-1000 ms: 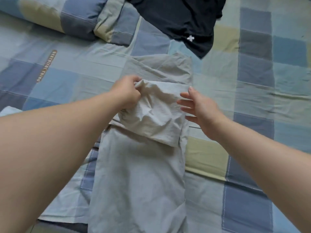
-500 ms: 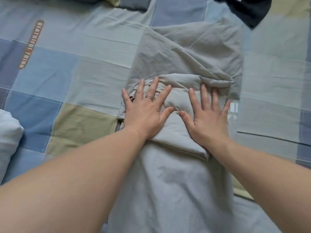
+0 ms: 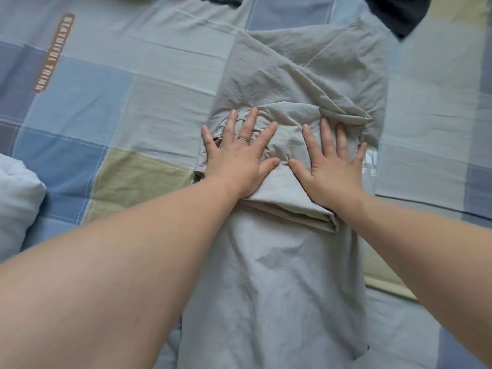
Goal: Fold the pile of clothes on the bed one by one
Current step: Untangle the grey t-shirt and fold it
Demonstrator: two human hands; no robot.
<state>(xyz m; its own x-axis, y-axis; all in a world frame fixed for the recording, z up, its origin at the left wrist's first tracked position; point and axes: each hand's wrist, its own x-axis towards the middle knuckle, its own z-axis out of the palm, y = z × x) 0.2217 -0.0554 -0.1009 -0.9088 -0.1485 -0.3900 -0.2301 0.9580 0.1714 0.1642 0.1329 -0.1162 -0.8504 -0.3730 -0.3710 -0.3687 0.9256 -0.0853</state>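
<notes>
A long light grey crinkled cotton garment (image 3: 271, 275) lies down the middle of the blue, grey and olive checked bed sheet (image 3: 87, 107), its far part doubled into a thick fold. The left hand (image 3: 239, 163) and right hand (image 3: 332, 169) press flat on that fold, side by side with fingers spread. A dark navy garment (image 3: 399, 14) touches its far right corner. A white cushion (image 3: 16, 201) sits at the left edge, with open sheet between it and the grey garment.

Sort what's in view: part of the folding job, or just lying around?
Job: grey garment, half folded; left hand and right hand pressing flat on its fold; dark garment at top edge, probably next.
Lying about: patchwork bed cover; white bundle at left edge, unclear what.
</notes>
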